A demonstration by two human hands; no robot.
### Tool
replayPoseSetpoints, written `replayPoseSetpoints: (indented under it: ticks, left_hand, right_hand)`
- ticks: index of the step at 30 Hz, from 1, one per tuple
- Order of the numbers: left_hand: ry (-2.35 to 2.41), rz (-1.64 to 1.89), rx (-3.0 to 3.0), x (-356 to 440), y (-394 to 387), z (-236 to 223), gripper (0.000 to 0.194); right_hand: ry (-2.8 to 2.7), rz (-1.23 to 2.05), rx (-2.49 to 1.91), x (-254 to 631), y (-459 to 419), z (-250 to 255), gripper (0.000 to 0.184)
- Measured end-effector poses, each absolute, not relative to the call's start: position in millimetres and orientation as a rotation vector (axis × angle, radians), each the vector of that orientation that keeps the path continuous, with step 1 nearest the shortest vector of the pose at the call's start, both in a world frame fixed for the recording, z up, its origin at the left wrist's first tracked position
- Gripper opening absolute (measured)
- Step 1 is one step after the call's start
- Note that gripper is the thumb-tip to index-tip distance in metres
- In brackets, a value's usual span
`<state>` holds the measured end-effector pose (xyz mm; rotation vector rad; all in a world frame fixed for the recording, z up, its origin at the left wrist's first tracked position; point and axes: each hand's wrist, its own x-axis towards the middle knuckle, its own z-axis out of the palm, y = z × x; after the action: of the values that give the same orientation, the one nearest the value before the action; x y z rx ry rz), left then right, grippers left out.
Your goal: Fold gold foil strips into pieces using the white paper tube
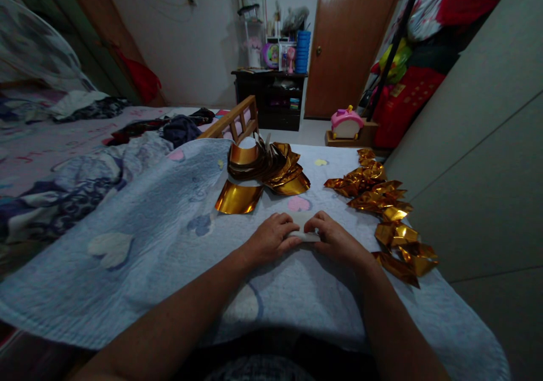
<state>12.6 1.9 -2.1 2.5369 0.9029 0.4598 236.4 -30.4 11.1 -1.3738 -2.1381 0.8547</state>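
Both hands rest together on the blue quilt (161, 256) in front of me. My left hand (271, 237) and my right hand (337, 238) pinch a small whitish sheet of paper (303, 225) between them, with the fingers curled onto its near edge. Just beyond the hands lies one curved gold foil sheet (238, 198). Behind it a stack of gold foil sheets (271, 166) fans out. Along the right side runs a row of several folded gold foil pieces (382, 200).
A rumpled bed with clothes (63, 143) fills the left. A wooden bed rail (235, 120) stands behind the quilt. A grey wall (479, 160) closes the right side. A dark cabinet (271, 101), a brown door (348, 42) and a pink toy (347, 123) are at the back.
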Motion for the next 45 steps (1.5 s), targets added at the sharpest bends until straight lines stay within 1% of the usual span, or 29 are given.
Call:
replayPoseSetpoints:
  ticks: [2, 5, 6, 7, 10, 11, 12, 14, 16, 18, 23, 27, 32, 38, 41, 45]
  left_hand:
    - [0.891, 0.450, 2.529, 11.7, 1.8, -1.5, 0.042]
    - [0.858, 0.467, 2.517, 9.7, 1.2, -0.5, 0.059]
    - [0.865, 0.476, 2.506, 8.9, 0.8, 0.2, 0.059]
    - [0.885, 0.486, 2.487, 8.1, 0.3, 1.1, 0.054]
    - [0.965, 0.526, 2.381, 5.4, -0.9, 4.7, 0.026]
    - [0.973, 0.542, 2.337, 4.7, -0.9, 5.8, 0.019]
    - [0.971, 0.557, 2.293, 4.0, -0.7, 6.8, 0.015]
    - [0.968, 0.584, 2.218, 3.4, 0.3, 7.8, 0.018]
    - [1.006, 0.611, 2.169, 3.6, 1.4, 7.8, 0.021]
    - [1.083, 0.634, 2.133, 4.6, 1.8, 7.3, 0.021]
    - [1.219, 0.645, 2.083, 8.2, 0.7, 6.5, 0.013]
    - [1.318, 0.607, 2.117, 11.2, -0.5, 7.1, 0.017]
    - [1.390, 0.525, 2.204, 12.6, -1.3, 5.2, 0.018]
    - [1.625, 0.591, 2.309, 10.8, 1.6, -0.8, 0.021]
    - [1.748, 0.532, 2.333, 10.3, 1.9, -1.3, 0.023]
    - [1.783, 0.432, 2.308, 10.9, 1.4, -2.5, 0.030]
  right_hand:
    - [-2.161, 0.875, -1.376, 235.9, -29.8, 12.2, 0.030]
    - [-2.175, 0.863, -1.407, 236.3, -28.2, 11.4, 0.028]
    - [-2.175, 0.859, -1.409, 236.6, -27.7, 10.9, 0.026]
    - [-2.173, 0.860, -1.405, 236.9, -27.1, 10.6, 0.024]
    - [-2.177, 0.898, -1.356, 237.7, -25.6, 11.1, 0.016]
    - [-2.182, 0.910, -1.340, 237.8, -25.1, 11.6, 0.016]
    - [-2.184, 0.914, -1.335, 237.8, -24.7, 12.1, 0.019]
    - [-2.171, 0.911, -1.359, 237.1, -24.1, 12.7, 0.024]
    - [-2.135, 0.905, -1.401, 235.7, -23.8, 12.5, 0.025]
    - [-2.087, 0.895, -1.454, 233.4, -23.7, 11.4, 0.024]
    - [-1.978, 0.808, -1.614, 226.5, -22.1, 6.0, 0.015]
    - [-1.940, 0.685, -1.710, 221.8, -19.6, 2.7, 0.005]
    - [-1.922, 0.650, -1.807, 217.0, -17.9, 3.4, 0.006]
    - [-1.941, 0.626, -1.841, 216.2, -16.4, 1.1, 0.006]
    - [-1.939, 0.632, -1.819, 216.9, -16.2, -0.2, 0.006]
    - [-1.924, 0.650, -1.817, 217.1, -16.6, 0.5, 0.005]
